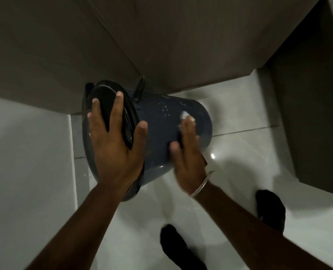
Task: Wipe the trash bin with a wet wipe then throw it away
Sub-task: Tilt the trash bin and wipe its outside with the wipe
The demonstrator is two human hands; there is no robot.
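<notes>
Here, left hand [113, 141] splayed across bin lid [104, 89].

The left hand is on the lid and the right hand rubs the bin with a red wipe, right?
No: the wipe is white, not red; the head view shows it. The left hand is on the lid, the right hand rubs the bin.

Dark blue trash bin [161, 121] (black lid [107, 102]), white wet wipe [184, 114], pale floor [249, 106].
</notes>
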